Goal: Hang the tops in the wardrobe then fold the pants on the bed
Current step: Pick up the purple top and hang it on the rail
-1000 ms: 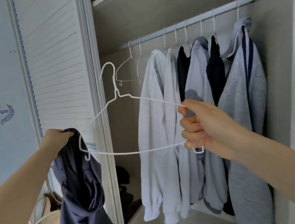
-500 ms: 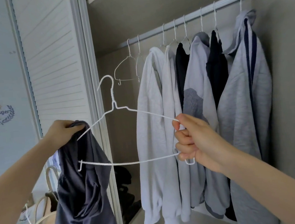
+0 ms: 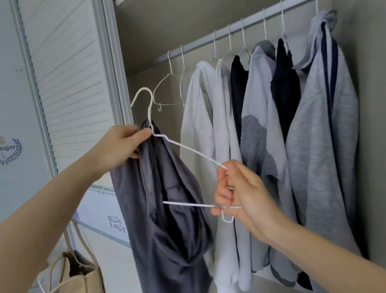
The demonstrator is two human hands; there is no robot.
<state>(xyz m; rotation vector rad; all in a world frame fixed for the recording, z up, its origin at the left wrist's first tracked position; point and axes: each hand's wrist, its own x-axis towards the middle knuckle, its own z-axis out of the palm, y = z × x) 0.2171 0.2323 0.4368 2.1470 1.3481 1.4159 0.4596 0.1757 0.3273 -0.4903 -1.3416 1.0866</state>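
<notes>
Since half a second ago the dark top [image 3: 167, 217] has slid over the hanger's [image 3: 187, 150] left arm up to its neck, where the left hand [image 3: 118, 147] pinches it; the right hand [image 3: 239, 193] grips the hanger's right end. "Voyager" [image 3: 1, 148] and "millie & sally" [image 3: 117, 222] mark the left wall panels beside the open wardrobe's rail [image 3: 253, 19].

Hanger and top before the open wardrobe

My left hand [image 3: 118, 147] holds the top [image 3: 168, 229] at the hanger [image 3: 187, 150] neck; my right hand [image 3: 239, 193] grips its right end. Behind, tops hang on the rail [image 3: 254, 22]; a bag [image 3: 83, 286] sits lower left.
</notes>
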